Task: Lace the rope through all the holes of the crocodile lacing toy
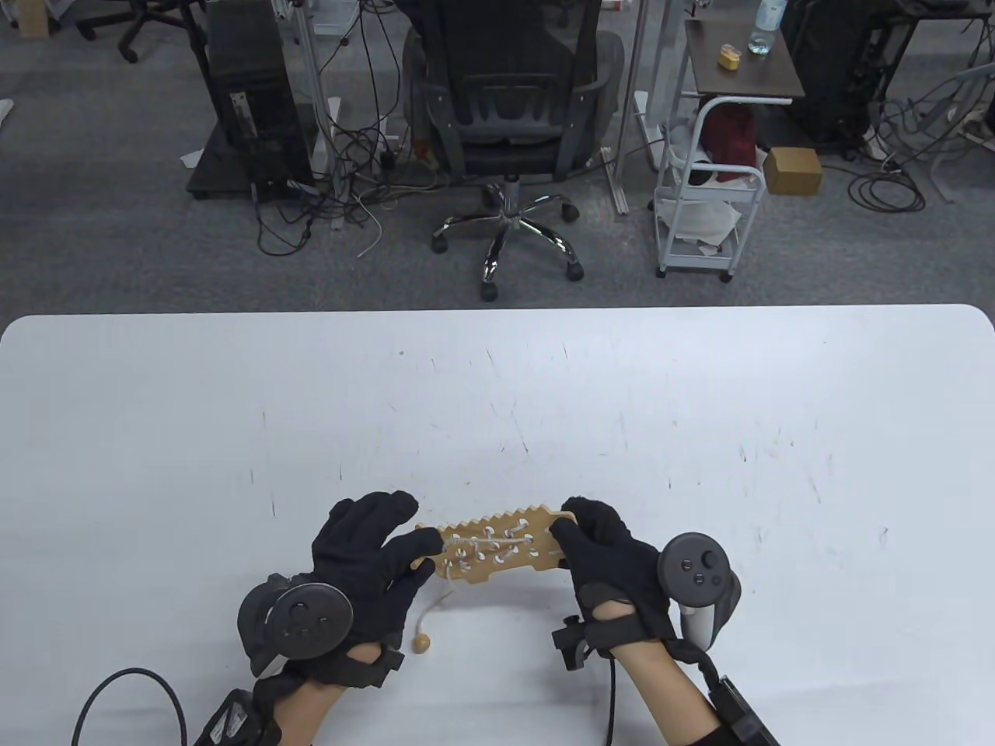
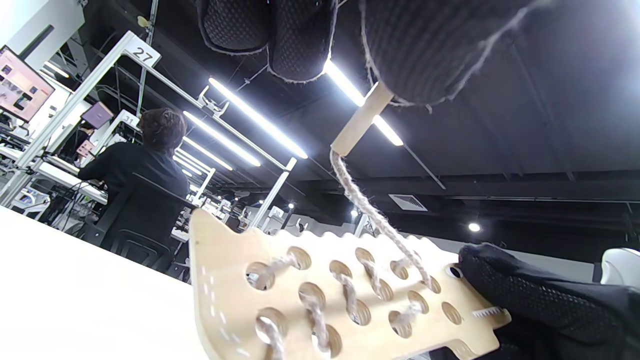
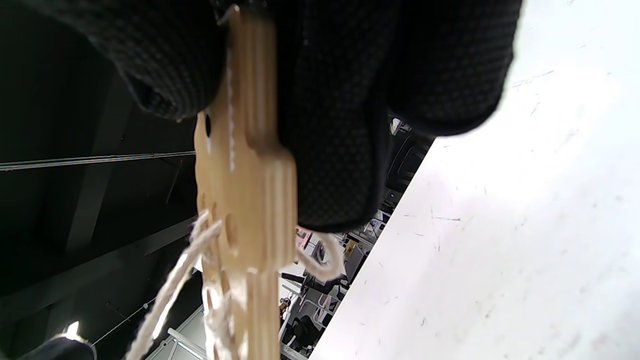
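Right hand (image 1: 614, 559) pinched the snout end of the crocodile lacing board (image 1: 501, 548), thumb on one face and fingers on the other, as the right wrist view showed edge-on. Left hand (image 1: 365, 556) pinched the wooden needle (image 2: 361, 120) at the rope's working end between fingertips, at upper centre of the left wrist view; in the table view that hand also overlapped the tail end of the board. Board was held above the white bench (image 1: 497, 404), low and centre in the table view, apparently lifted clear of the surface.

Progress, judged: rope (image 2: 380, 220) ran from the needle down to a hole near the snout, by the painted eye. Most holes toward the tail and middle carried lacing. In the left wrist view, at least a few holes at the snout end looked bare. Estimated well past halfway; remaining holes cluster near the right hand's grip. A wooden bead (image 1: 421, 643) on the rope's free end hung below the board at lower centre of the table view, just above or on the bench; could not tell which.

Hidden or unclear: exact count of laced versus bare holes was not readable. Far face of the board was unseen apart from one loop. Right-hand fingers covered part of the snout. Whether the left hand touched the board itself was uncertain.
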### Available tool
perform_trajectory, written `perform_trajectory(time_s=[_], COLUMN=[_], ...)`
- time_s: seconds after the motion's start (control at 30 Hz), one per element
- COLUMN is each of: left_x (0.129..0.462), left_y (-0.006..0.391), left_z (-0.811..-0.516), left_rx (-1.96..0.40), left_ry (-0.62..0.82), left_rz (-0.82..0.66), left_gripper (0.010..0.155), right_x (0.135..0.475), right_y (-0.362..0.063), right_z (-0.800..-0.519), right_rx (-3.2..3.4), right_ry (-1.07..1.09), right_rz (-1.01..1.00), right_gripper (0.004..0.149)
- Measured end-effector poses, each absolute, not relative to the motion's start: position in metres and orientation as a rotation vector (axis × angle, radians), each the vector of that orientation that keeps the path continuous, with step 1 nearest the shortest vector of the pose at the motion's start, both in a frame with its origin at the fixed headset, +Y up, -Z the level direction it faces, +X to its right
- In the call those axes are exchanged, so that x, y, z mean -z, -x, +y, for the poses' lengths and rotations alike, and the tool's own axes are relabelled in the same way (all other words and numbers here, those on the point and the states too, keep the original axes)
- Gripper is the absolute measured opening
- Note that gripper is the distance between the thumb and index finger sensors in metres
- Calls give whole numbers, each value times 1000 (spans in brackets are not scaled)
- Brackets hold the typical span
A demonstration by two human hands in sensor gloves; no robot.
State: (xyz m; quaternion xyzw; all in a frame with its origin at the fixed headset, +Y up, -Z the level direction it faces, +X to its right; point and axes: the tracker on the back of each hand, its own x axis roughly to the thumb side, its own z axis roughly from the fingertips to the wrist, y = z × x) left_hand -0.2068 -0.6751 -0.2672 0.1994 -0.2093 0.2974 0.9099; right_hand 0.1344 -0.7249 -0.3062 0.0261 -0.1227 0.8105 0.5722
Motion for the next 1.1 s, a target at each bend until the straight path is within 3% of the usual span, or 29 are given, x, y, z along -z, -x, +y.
perform_trajectory(time_s=[1.1], left_x=[282], left_y=[249], left_z=[-672], left_rx=[-708], left_ry=[-449], left_rz=[-259], left_gripper=[47], right_x=[323], right_y=[-164], right_z=[-733], right_rx=[-1882], right_ry=[67], right_rz=[-286], right_gripper=[45])
